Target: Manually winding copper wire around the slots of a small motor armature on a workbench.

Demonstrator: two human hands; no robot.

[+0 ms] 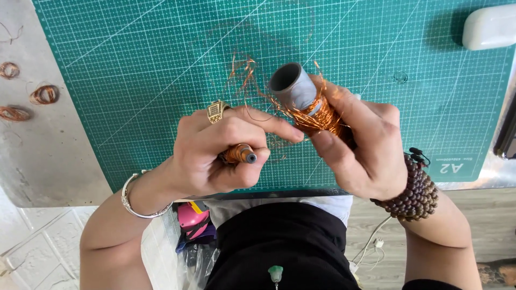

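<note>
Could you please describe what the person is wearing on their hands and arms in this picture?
Both forearms are bare, with no sleeves in view. The left hand wears a chunky gold ring with a gridded square face, and a thin silver bangle circles its wrist. The right hand has a multi-wrap bracelet of brown beads on its wrist.

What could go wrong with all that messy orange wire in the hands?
The loose copper wire on the grey tube in the right hand looks tangled; it might knot or snap. Thin strands sticking out above the left hand could prick a finger. The small wrapped spool is gripped at the edge of the green cutting mat, so it may drop off the table if it slips.
</note>
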